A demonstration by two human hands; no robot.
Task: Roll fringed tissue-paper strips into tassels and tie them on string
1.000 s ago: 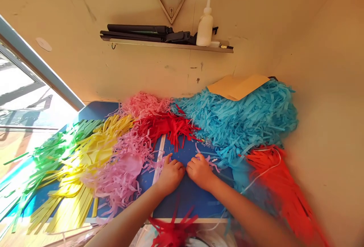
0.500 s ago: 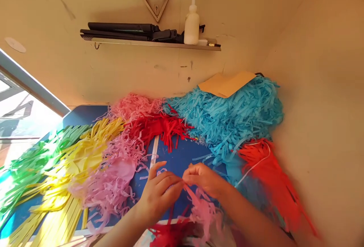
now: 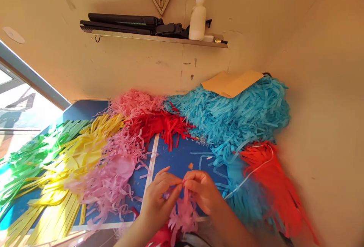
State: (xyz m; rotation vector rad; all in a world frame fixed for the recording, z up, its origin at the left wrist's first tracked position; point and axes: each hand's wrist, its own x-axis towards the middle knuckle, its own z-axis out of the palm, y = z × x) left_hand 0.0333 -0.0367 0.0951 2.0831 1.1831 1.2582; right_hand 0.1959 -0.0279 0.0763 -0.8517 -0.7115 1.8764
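Near the bottom centre, my left hand (image 3: 162, 194) and my right hand (image 3: 203, 191) meet at the fingertips. Both pinch the top of a pink tissue paper fringe (image 3: 184, 213), which hangs down between them. Red tissue paper (image 3: 160, 236) lies below, partly behind my left forearm. To the left of my hands is a pile of light purple fringe (image 3: 121, 167). Dark red fringe (image 3: 159, 123) lies beyond them on the blue table (image 3: 173, 163).
Yellow fringe (image 3: 82, 156) and green fringe (image 3: 42, 152) spread leftward. Salmon fringe (image 3: 136, 101) and a blue heap (image 3: 241, 110) under tan paper (image 3: 231, 84) line the wall. Orange-red fringe (image 3: 273, 178) lies right. A shelf (image 3: 170, 41) holds a white bottle (image 3: 197, 21).
Both hands have shifted slightly, their fingertips now drawn together at the top of the pink fringe. The fringe hangs straighter and further left. The view has tilted a little.
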